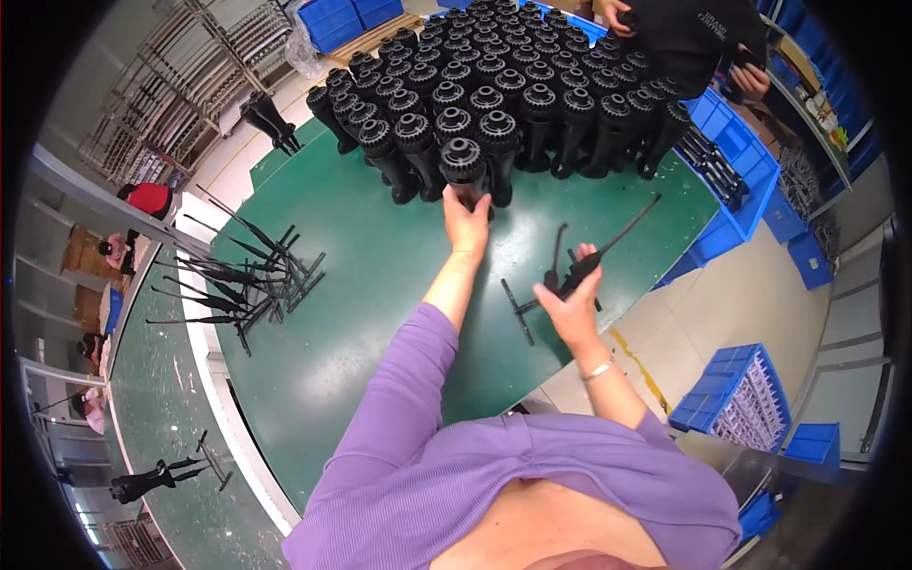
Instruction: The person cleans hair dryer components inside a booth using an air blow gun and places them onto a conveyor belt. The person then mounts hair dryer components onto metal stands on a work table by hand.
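Note:
My left hand (pixel 465 223) is closed around the lower part of a black tubular housing (pixel 463 160) with a ribbed, toothed-looking top. This housing stands at the front of a dense group of similar black housings (pixel 497 133). Off to the right, my right hand (pixel 573 309) grips a black frame with thin rods (pixel 579 273), held just over the green table (pixel 408 313). Two long rods point away from me, and crossbars stick out at its near end. The fingers partly cover its middle.
A pile of similar black rod frames (pixel 252 275) lies at the table's left. Another assembly (pixel 147 483) rests on the conveyor-like surface (pixel 180 389). A blue crate (pixel 750 161) with black parts stands right, near a co-worker in black (pixel 679 43). Another crate (pixel 698 408) holds white parts.

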Motion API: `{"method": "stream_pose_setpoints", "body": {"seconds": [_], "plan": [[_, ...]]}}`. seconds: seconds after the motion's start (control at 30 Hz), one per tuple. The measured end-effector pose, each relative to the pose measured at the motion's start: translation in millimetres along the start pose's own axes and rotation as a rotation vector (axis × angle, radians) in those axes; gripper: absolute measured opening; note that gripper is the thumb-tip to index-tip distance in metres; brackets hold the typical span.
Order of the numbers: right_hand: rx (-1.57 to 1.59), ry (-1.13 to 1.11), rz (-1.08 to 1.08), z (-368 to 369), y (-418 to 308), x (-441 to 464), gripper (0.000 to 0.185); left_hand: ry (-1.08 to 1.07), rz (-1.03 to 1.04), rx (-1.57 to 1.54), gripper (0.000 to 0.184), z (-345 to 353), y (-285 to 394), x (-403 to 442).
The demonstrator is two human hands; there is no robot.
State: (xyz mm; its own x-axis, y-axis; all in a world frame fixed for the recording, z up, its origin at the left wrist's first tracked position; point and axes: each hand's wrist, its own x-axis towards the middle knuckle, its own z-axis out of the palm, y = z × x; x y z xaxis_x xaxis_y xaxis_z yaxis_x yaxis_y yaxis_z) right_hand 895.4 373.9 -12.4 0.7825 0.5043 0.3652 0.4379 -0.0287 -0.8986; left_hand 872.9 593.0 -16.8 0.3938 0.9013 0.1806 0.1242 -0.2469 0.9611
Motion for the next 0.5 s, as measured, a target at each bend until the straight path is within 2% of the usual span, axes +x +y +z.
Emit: {"method": "stream_pose_setpoints", "body": {"seconds": [0.03,0.07,0.1,0.13,0.17,0.27,0.33,0.37,0.43,0.5], "plan": [[0.049,-0.001,0.062,4.9,-8.1,3.7,0.092,0.083,0.038,-0.024,0.038,-1.1,10.3,-6.6],[0.103,-0.004,0.119,5.2,-16.1,10.7,0.089,0.113,-0.029,-0.081,0.037,-7.4,12.9,-9.0],[0.027,0.016,0.036,5.0,-19.1,15.6,0.087,0.139,-0.044,-0.429,0.034,-19.7,33.5,-14.5],[0.007,-0.112,0.009,1.3,-26.2,19.5,0.086,0.041,-0.135,-0.818,0.033,-45.2,63.7,-16.6],[-0.003,-0.245,-0.031,-7.9,-34.8,24.3,0.086,-0.034,-0.104,-0.984,0.032,-79.5,83.1,-14.6],[0.117,-0.631,-0.145,-9.6,-65.9,31.7,0.074,-0.331,0.152,-1.414,0.059,-180.6,118.8,0.6],[0.174,-0.827,-0.199,5.0,-81.6,33.1,0.065,-0.459,0.388,-1.326,0.071,-228.9,131.3,0.5],[0.179,-0.858,-0.272,17.4,-91.8,34.0,0.063,-0.448,0.453,-1.267,0.079,-245.0,140.9,-6.4],[0.171,-0.902,-0.399,35.7,-109.1,31.0,0.058,-0.418,0.499,-1.186,0.083,-265.7,154.9,-27.1],[0.211,-0.909,-0.418,53.8,-128.0,22.9,0.055,-0.397,0.507,-1.058,0.085,-277.4,164.0,-52.0]]}}
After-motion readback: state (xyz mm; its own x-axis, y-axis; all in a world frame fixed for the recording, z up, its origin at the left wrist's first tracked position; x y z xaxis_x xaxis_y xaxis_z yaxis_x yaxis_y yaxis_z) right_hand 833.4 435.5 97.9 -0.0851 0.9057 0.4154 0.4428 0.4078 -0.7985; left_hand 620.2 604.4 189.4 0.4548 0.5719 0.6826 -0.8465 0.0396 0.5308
